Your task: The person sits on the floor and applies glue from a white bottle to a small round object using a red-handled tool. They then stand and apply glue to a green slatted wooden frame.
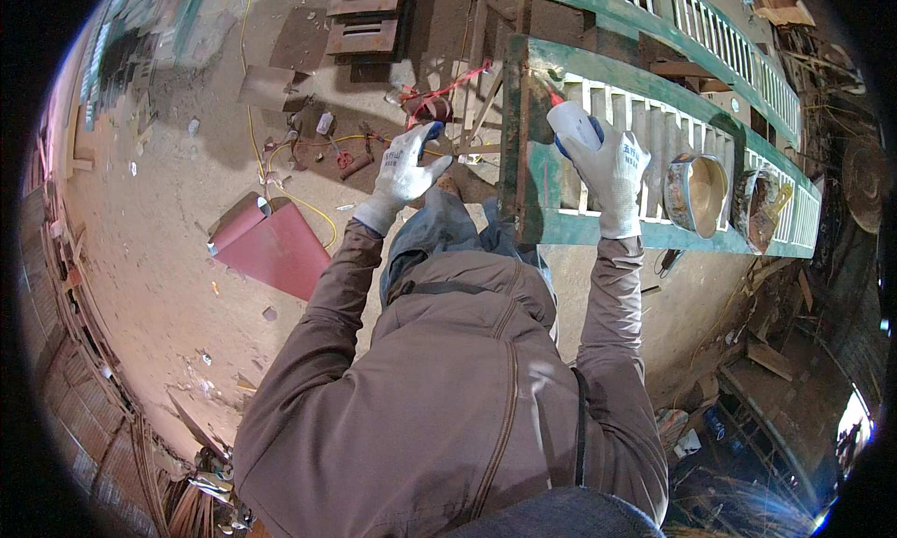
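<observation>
My right hand (pixel 612 164), in a white glove with a blue palm, grips a small brush (pixel 551 87) whose red neck and bristles touch the top rail of a green slatted wooden frame (pixel 537 206). The frame lies flat in front of me and runs off to the right. My left hand (pixel 402 169), gloved the same way, hovers to the left of the frame's end with fingers loosely spread and nothing in it. Two open tins of tan paint (pixel 696 192) (pixel 761 206) sit on the slats just right of my right hand.
A second green slatted frame (pixel 710 24) lies behind the first. On the dusty floor are a curled red sheet (pixel 271 248), a yellow cable (pixel 252 117), small tools, and brown louvre panels (pixel 364 19). Wood scraps pile up at the right and lower left.
</observation>
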A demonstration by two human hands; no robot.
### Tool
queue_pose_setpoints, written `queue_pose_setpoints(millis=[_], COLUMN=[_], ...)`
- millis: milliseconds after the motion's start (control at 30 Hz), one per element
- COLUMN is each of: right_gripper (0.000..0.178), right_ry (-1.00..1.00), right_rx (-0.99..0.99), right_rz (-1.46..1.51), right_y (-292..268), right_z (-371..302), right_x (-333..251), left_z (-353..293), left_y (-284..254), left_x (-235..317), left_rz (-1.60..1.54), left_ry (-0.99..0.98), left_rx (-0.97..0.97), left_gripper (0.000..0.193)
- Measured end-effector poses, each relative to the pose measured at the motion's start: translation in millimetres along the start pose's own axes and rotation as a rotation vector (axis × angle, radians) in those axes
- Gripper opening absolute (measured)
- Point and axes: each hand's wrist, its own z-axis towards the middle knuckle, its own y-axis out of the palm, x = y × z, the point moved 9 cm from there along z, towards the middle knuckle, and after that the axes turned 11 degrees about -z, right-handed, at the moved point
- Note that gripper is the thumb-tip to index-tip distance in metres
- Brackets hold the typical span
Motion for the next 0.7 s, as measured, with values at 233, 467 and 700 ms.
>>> queue_pose_setpoints(millis=[233, 467, 700], right_gripper=[0.064, 0.063, 0.061], right_ry=[0.022, 0.081, 0.01], right_rx=[-0.019, -0.009, 0.046], right_rz=[0.003, 0.105, 0.049], right_y=[2.2, 4.9, 2.5], right_z=[3.6, -2.5, 1.4], right_x=[2.5, 18.2, 8.9], left_z=[-4.3, -1.2, 8.4], left_y=[1.3, 0.5, 0.7], left_x=[-7.2, -3.5, 11.1], left_rz=[-0.009, 0.053, 0.101], left_ry=[0.022, 0.046, 0.131], left_rx=[0.005, 0.025, 0.029], left_gripper=[0.068, 0.063, 0.062])
